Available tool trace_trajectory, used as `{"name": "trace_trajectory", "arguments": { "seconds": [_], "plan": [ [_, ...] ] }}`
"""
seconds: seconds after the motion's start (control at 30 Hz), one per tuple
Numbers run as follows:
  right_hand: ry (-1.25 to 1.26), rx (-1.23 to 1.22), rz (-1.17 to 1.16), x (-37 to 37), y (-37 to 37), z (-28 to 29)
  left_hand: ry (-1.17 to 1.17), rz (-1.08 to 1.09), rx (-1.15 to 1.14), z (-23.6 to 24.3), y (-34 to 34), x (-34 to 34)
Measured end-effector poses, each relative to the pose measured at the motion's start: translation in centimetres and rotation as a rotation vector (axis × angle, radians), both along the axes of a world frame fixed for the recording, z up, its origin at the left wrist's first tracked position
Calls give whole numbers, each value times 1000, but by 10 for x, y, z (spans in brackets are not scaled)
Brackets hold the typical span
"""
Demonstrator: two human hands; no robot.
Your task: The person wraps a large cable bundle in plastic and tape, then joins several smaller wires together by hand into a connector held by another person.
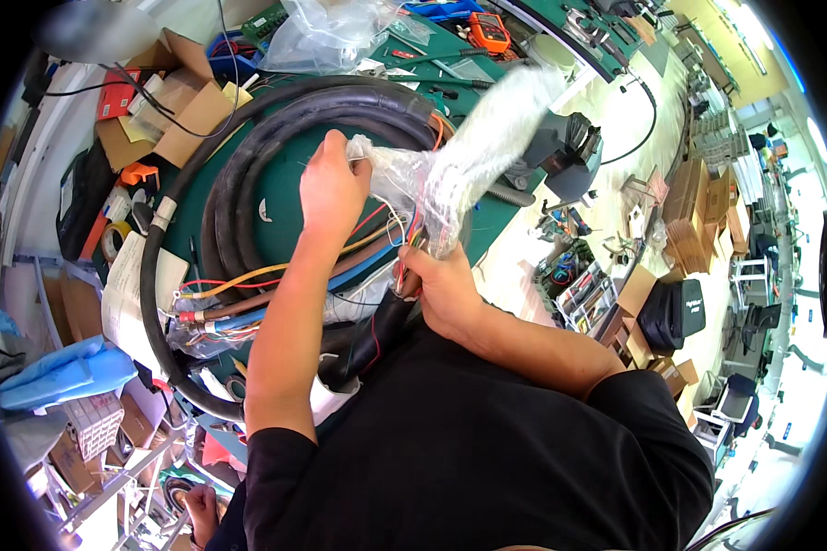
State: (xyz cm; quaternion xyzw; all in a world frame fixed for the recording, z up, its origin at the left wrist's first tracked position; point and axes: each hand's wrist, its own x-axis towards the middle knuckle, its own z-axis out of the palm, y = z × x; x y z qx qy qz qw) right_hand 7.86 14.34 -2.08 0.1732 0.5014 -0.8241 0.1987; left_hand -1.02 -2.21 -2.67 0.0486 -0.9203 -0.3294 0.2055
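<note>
In front of my chest, my right hand (443, 292) is closed round a bundle of thin coloured wires where they leave a thick black cable (366, 354). The wires run up into clear plastic wrap (492, 124), whose far end sticks up and looks smeared. My left hand (335, 188) pinches a loose edge of this wrap, left of the bundle. Beside the bundle, blue, brown and yellow thicker wires (239, 317) reach left, with ring lugs on some ends. Under my left arm, coils of black cable (239, 174) lie on the green mat (280, 188).
An open cardboard box (188, 115) stands at the far left. Beyond the coils are a clear plastic bag (326, 37) and an orange multimeter (489, 32). A notebook (142, 294) lies at left. Another person's hand (202, 510) shows at the lower left.
</note>
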Motion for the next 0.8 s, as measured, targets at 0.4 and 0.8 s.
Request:
{"name": "trace_trajectory", "arguments": {
  "seconds": [0.4, 0.8],
  "plan": [
    [135, 15, -14, -11, -12, -3, -428, -601, 58, 53, -28, 140],
    [570, 384, 162, -22, 14, -27, -497, -206, 557, 18, 30, 151]
  ]
}}
